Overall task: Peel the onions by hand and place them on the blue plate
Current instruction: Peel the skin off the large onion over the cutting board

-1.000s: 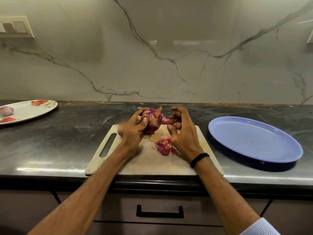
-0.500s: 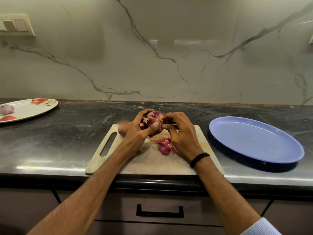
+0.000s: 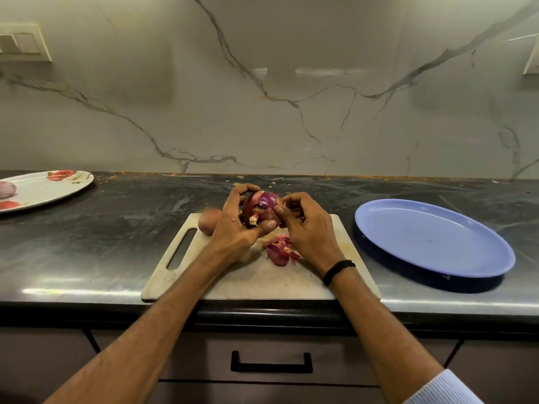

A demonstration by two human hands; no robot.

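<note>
The left hand (image 3: 233,228) curls its fingers (image 3: 242,190) round the onion (image 3: 262,204), just left of the right hand (image 3: 306,231), whose fingertips pinch its skin (image 3: 277,201); best draw that skin away in one strip, with the left grip firm.

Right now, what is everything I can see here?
Counter: one, dark.
Wall: marble, grey veins.
Switch plate: one, cream, upper left.
Board: one, pale, at the counter's front.
Onion: one, purple, partly peeled, held over the board.
Peels: one pile, purple, on the board.
Round thing: one, brownish, half hidden behind the left hand.
Blue plate: one, right of the board.
White plate: one, red flowers, far left.
Pale onion: one, on the white plate.
Drawer handle: one, black, below the counter.
Wristband: one, black, right wrist.
Left hand: one, grips the onion.
Right hand: one, pinches the onion's skin.
</note>
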